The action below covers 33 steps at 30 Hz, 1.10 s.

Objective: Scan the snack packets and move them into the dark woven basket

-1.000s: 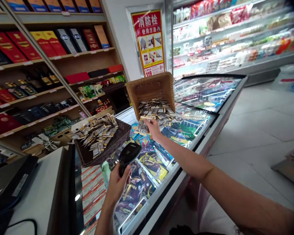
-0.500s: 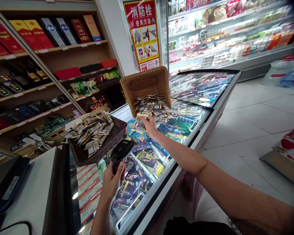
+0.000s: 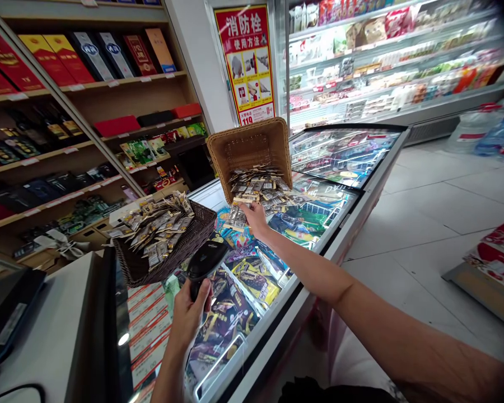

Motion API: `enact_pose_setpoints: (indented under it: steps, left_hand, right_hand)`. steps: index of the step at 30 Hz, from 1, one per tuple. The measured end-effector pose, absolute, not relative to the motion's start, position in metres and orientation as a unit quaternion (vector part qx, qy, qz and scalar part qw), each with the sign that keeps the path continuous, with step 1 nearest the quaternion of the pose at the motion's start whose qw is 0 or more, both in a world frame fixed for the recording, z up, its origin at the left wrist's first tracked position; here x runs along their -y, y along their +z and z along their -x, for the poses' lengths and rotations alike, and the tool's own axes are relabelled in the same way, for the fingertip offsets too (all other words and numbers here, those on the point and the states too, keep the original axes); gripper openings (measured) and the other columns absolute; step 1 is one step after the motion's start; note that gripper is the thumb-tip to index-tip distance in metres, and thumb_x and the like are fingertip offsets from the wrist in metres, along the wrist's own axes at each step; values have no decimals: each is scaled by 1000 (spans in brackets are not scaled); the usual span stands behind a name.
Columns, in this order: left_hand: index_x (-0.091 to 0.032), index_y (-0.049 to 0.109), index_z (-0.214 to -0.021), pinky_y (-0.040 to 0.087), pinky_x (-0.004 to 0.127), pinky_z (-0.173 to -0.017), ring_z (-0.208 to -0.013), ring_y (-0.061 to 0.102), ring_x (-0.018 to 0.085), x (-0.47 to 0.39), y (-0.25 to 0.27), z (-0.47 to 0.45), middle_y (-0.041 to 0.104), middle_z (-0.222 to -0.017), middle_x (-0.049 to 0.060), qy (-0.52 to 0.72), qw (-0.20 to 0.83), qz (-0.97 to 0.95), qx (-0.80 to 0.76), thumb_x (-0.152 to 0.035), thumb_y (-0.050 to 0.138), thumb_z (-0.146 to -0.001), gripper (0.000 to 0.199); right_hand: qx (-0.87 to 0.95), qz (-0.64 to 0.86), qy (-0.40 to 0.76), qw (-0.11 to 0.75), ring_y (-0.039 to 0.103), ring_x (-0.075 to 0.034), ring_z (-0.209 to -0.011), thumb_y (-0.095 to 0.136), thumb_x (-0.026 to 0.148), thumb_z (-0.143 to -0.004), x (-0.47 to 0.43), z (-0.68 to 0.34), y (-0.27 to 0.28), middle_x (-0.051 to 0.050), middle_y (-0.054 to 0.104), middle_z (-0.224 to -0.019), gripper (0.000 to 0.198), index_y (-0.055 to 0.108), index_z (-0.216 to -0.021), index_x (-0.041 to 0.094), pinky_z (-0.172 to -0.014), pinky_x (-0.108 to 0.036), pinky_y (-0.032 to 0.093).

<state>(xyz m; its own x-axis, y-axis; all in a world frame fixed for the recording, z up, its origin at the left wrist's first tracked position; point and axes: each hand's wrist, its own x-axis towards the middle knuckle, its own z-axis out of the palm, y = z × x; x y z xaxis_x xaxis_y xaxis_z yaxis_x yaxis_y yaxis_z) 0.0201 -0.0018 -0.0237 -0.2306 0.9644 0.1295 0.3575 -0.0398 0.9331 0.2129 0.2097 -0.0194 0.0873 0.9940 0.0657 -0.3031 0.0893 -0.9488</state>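
Observation:
My left hand (image 3: pixel 191 310) is wrapped round the handle of a black barcode scanner (image 3: pixel 208 258), held above the glass of a chest freezer. At the mouth of a tipped tan wicker basket (image 3: pixel 252 140), my right hand (image 3: pixel 255 219) pinches a small flat packet (image 3: pixel 237 215); its fingertips are partly hidden. Many similar packets (image 3: pixel 260 184) lie in that basket and spill out over its lower rim onto the glass. To the left, a dark brown woven basket (image 3: pixel 201 215) holds a heap of the same packets (image 3: pixel 162 229).
Under the glass of the freezer (image 3: pixel 319 246) lie bagged frozen goods. A white counter (image 3: pixel 63 313) with a dark device stands at the left. Shelves of boxes and bottles rise behind it. A lit refrigerated display (image 3: pixel 361 73), water jugs (image 3: pixel 472 131) and red cartons (image 3: pixel 498 252) are on the right.
The whole view has shifted slightly. The scanner and both hands hold nearly the same places, with my right hand still at the packets by the tan basket's rim.

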Motion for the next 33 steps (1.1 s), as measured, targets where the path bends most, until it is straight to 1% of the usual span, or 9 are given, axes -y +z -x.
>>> enact_pose_setpoints:
  steps: [4,8,13,16,19,22,26,29,33]
  left_hand:
    - [-22,61,-74,38,26,-44,-44,48,14,1,-25,-19,57,-55,-2,494,303,-519,-628,-77,69,-84,56]
    - [-22,62,-73,40,27,-44,-46,52,15,-1,-26,-15,59,-58,0,504,292,-515,-629,-77,69,-84,56]
    - [-24,61,-71,41,27,-45,-45,51,16,-1,-22,-14,58,-55,0,517,276,-520,-621,-78,69,-84,57]
    - [-23,62,-70,41,27,-46,-46,50,16,2,-17,-20,56,-53,-1,531,271,-506,-623,-78,68,-85,57]
    - [-23,62,-69,39,26,-46,-46,48,14,4,-15,-25,56,-54,-2,561,256,-487,-619,-78,70,-84,58]
    - [-23,61,-67,38,26,-44,-45,47,13,3,-18,-26,55,-55,-3,571,251,-488,-611,-79,71,-82,59]
    - [-22,62,-69,37,25,-42,-43,48,13,-3,-27,-18,57,-56,-2,568,251,-492,-611,-78,72,-82,58]
    - [-22,61,-70,38,25,-40,-41,48,13,-4,-27,-13,58,-55,-2,589,246,-471,-609,-77,76,-78,58]
    - [-22,58,-78,40,23,-42,-46,53,12,2,-9,-11,61,-60,-4,680,222,-351,-605,-74,80,-77,56]
  right_hand:
    - [434,427,527,593,39,-10,-51,70,45,-93,-215,-211,-22,8,37,-58,32,53,-75,24,-48,-24,36]
    - [463,460,525,547,55,-13,-57,68,45,-93,-217,-210,-22,5,48,-65,24,61,-87,23,-53,-25,49]
    - [464,492,517,525,71,-17,-75,64,38,-97,-222,-213,-21,-3,66,-97,19,58,-106,23,-64,-28,62]
    - [437,511,477,566,75,-18,-83,59,36,-101,-239,-227,-15,-10,67,-119,27,53,-124,23,-66,-29,63]
    - [445,550,402,581,77,-22,-92,49,37,-105,-266,-245,0,-15,66,-128,38,46,-140,22,-72,-32,62]
    - [469,621,299,553,71,-31,-117,47,35,-104,-292,-260,14,-22,64,-133,48,43,-148,16,-90,-38,59]
    - [521,671,144,508,44,-41,-147,52,27,-98,-307,-265,11,-31,45,-156,52,48,-147,8,-118,-50,42]
    - [558,660,103,493,38,-41,-147,55,23,-96,-301,-257,-6,-28,42,-159,47,55,-141,10,-121,-54,36]
    - [593,637,85,486,37,-40,-146,57,22,-95,-277,-225,-22,-23,46,-157,40,60,-135,18,-119,-57,38]
